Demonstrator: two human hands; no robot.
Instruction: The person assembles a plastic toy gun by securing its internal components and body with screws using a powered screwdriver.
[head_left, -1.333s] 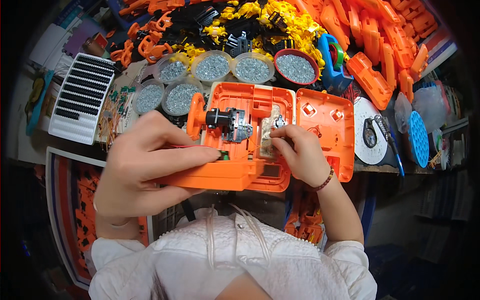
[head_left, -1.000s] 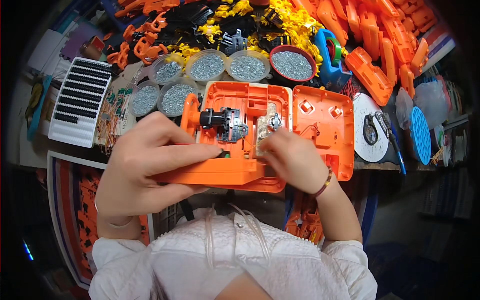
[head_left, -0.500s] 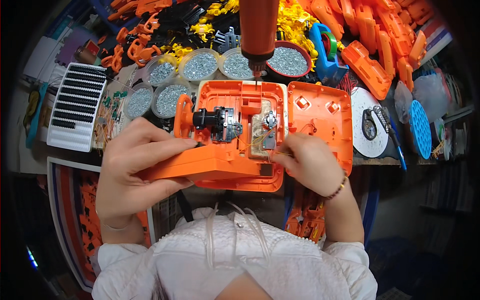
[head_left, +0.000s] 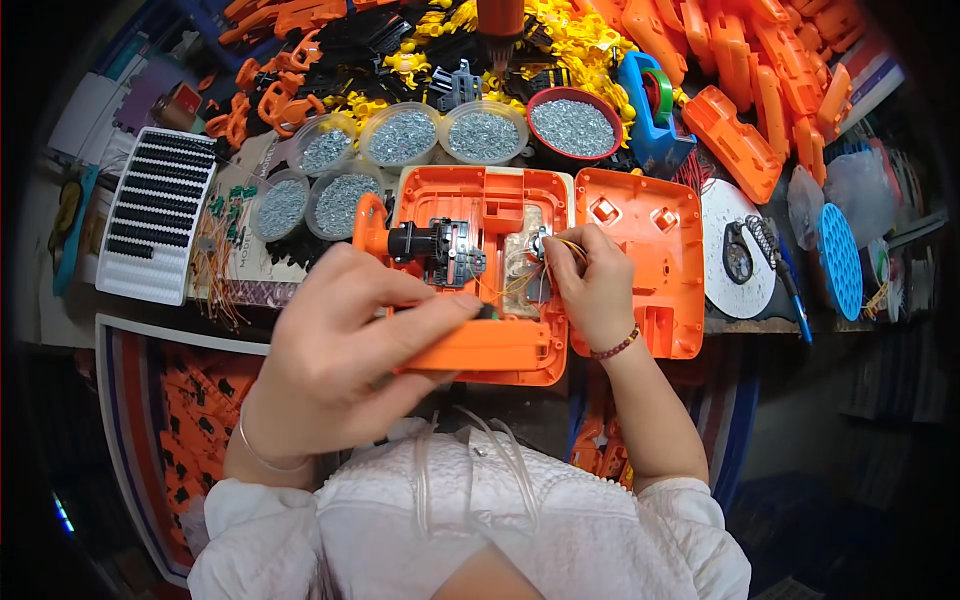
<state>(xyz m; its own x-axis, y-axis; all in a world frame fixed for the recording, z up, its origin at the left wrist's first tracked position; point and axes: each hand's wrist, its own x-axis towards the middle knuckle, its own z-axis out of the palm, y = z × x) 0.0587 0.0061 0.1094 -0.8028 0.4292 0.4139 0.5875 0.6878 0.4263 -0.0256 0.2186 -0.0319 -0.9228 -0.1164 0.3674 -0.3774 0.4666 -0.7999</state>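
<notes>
My left hand (head_left: pixel 365 335) is closed round an orange plastic housing piece (head_left: pixel 480 350), thumb on top, fingers underneath. It sits over the near part of an open orange case half (head_left: pixel 420 195). Inside that case are a black mechanism with a cylinder (head_left: pixel 440 248) and a dull, worn-looking patch (head_left: pixel 518 225). At the case's right side, my right hand (head_left: pixel 592 275) pinches thin yellow wires (head_left: pixel 550 262) that run toward the mechanism. Beside it lies a second orange case half (head_left: pixel 665 270), partly covered by that hand.
Tubs of screws (head_left: pixel 485 132) line the back, with a red bowl of screws (head_left: pixel 574 124) at their right. Above hangs a power screwdriver (head_left: pixel 500 30). A white tray of black parts (head_left: pixel 157 215) stands left; a soldering iron (head_left: pixel 795 285) rests right, near a blue tape dispenser (head_left: pixel 650 120).
My left hand has carried the orange housing piece to the right and tilted it. My right hand has moved up with the wires. The hanging screwdriver has risen.
</notes>
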